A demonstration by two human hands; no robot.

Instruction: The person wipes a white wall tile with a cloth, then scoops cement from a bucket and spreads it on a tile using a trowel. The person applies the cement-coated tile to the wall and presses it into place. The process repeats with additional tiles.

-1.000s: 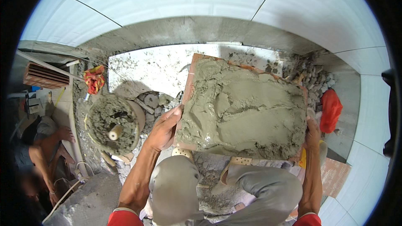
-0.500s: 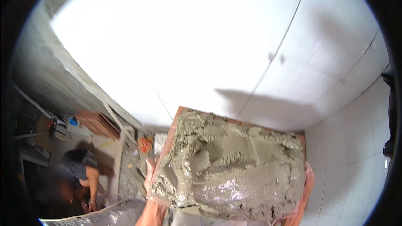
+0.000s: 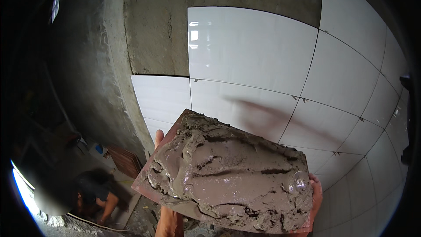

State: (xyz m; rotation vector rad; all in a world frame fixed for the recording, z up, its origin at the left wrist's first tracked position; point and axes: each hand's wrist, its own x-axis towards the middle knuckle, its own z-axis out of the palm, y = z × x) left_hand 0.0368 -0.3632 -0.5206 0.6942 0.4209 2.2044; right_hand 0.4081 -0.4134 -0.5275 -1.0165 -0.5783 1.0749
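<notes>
A reddish-brown tile (image 3: 144, 180) spans both my hands, its upward face coated with thick, wet grey mortar (image 3: 237, 171). Along its left edge my left hand (image 3: 159, 139) grips it; the thumb shows past the edge and the other fingers are hidden beneath. My right hand (image 3: 315, 195) is wrapped round the right edge, fingertips showing by the mortar. The tile is held at a slant in front of a wall of glossy white tiles (image 3: 250, 44), and its shadow falls on them.
Bare grey cement (image 3: 158, 30) borders the white tiles above and left. At lower left, another person (image 3: 98, 193) bends down near a stack of brown tiles (image 3: 124, 160). White tiles also cover the side wall (image 3: 351, 188) at right.
The mortar-covered tile has turned somewhat clockwise in my hands, its lower left corner swinging outward to the left. The picture is darker, so the wall tiles' joints and the bare cement show.
</notes>
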